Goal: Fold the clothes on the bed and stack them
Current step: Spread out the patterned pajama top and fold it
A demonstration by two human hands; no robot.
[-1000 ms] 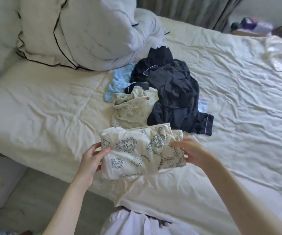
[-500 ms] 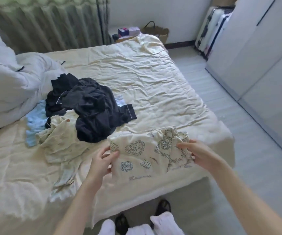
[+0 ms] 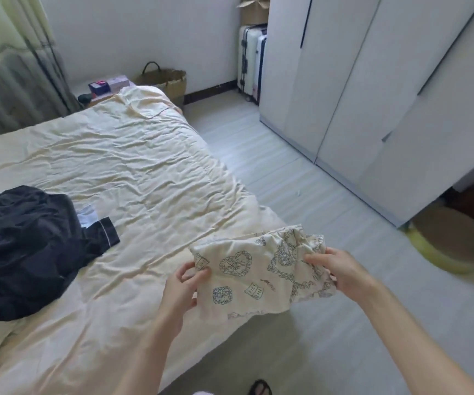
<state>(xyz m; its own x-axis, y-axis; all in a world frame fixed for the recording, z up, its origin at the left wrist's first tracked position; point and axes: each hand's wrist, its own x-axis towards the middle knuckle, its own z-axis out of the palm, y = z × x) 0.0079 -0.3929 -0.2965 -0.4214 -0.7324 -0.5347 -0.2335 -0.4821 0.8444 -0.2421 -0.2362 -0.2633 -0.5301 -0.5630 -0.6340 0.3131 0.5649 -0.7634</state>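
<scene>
The person stands at the corner of the bed [image 3: 144, 178] and holds a folded cream garment [image 3: 258, 269] with printed blue-grey hearts and small squares. It is lifted a little above the corner of the mattress, and one part of it hangs out over the floor [image 3: 301, 172]. The left hand [image 3: 180, 289] pinches the left edge of the garment — the thumb lies on top and the other fingers [image 3: 186, 272] are curled under the cloth. The right hand [image 3: 341, 269] grips the bunched right end, with its fingers closed around the gathered fabric.

On the left side of the bed lies a dark navy garment [image 3: 27, 252] with thin white piping, crumpled and not folded, well apart from the one in the hands. A small pale piece of cloth [image 3: 87, 216] shows from under its edge; I cannot tell what it is.

Beyond the bed stand white wardrobes [image 3: 372, 95], two suitcases [image 3: 251, 58] in the corner, and a woven basket [image 3: 167, 81] near the wall. A curtain [image 3: 10, 61] hangs at the far left — and a round cushion [image 3: 452, 243] lies on the floor by the wardrobes.
</scene>
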